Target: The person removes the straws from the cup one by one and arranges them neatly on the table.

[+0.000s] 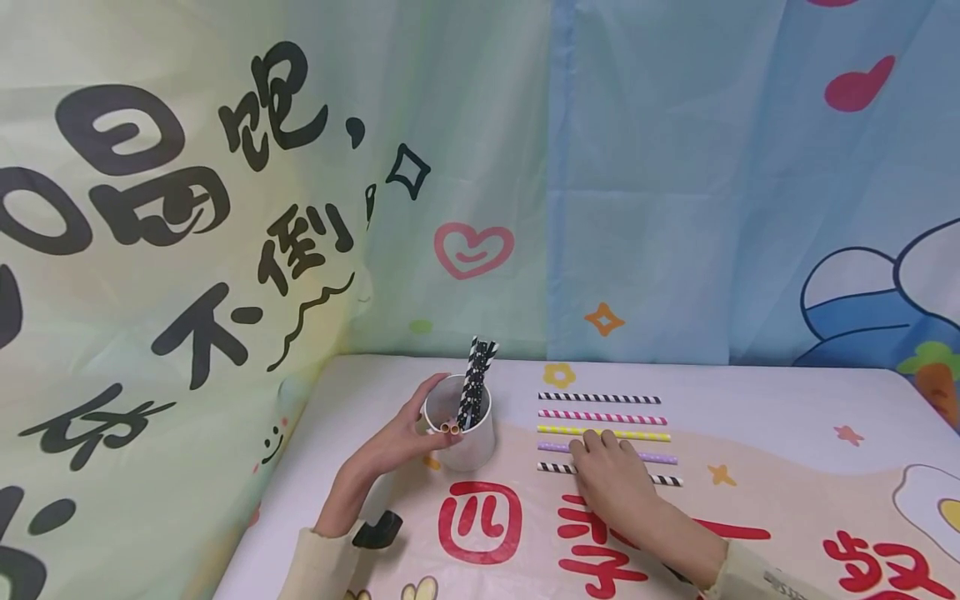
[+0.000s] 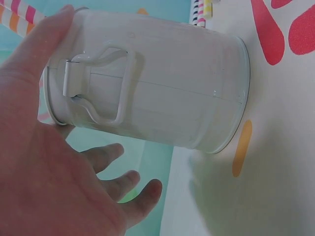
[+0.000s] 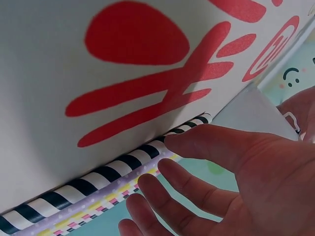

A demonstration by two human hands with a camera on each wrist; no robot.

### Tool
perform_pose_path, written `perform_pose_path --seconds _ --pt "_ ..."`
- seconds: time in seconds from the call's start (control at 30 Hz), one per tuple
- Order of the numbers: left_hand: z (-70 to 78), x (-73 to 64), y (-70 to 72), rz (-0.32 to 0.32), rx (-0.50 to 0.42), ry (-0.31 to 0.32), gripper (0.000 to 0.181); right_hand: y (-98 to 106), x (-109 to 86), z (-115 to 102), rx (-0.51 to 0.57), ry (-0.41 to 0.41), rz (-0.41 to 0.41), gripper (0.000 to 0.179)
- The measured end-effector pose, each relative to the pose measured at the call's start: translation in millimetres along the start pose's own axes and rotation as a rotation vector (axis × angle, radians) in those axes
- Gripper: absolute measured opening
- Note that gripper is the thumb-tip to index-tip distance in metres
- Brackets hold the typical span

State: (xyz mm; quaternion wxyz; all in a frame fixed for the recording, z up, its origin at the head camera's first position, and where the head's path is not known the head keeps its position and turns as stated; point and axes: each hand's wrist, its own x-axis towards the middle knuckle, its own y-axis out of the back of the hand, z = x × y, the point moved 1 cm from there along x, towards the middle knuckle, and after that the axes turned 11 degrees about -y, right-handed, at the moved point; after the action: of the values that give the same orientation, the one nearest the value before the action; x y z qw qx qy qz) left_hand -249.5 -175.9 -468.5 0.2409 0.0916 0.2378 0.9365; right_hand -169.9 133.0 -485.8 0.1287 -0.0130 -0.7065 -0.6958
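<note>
My left hand (image 1: 395, 440) holds a white pail (image 1: 474, 447) by its rim, thumb on the near side; the other fingers spread loosely beside it in the left wrist view. Several black-and-white patterned straws (image 1: 474, 383) stand in the pail, and straws with pink and orange stripes (image 2: 22, 18) lean out by the thumb. My right hand (image 1: 618, 487) reaches over a row of paper straws. Its thumb touches the nearest black-and-white striped straw (image 3: 106, 176), and its loosely bent fingers hang past the lavender straw (image 1: 555, 447).
Farther back in the row lie a yellow straw (image 1: 651, 437), a pink striped straw (image 1: 600, 417) and another black-and-white straw (image 1: 600, 398). They rest on a printed tablecloth (image 1: 780, 417). A patterned curtain (image 1: 645, 167) hangs behind and to the left.
</note>
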Motion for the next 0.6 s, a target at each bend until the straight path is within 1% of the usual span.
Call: perform_pose_path --seconds 0.17,0.43,0.6 --pt "0.7 0.1 -0.2 0.005 0.006 -0.003 0.089 2.4 0.2 0.8 0.022 -0.014 0.0 0.05" --pt "0.6 0.0 -0.7 0.001 -0.006 -0.002 0.088 4.8 -0.5 3.0 0.06 -0.04 -0.024 0.052" --pt "-1.0 -0.1 -0.8 0.012 -0.005 0.011 0.088 7.1 1.7 2.3 0.105 -0.061 -0.034 0.046"
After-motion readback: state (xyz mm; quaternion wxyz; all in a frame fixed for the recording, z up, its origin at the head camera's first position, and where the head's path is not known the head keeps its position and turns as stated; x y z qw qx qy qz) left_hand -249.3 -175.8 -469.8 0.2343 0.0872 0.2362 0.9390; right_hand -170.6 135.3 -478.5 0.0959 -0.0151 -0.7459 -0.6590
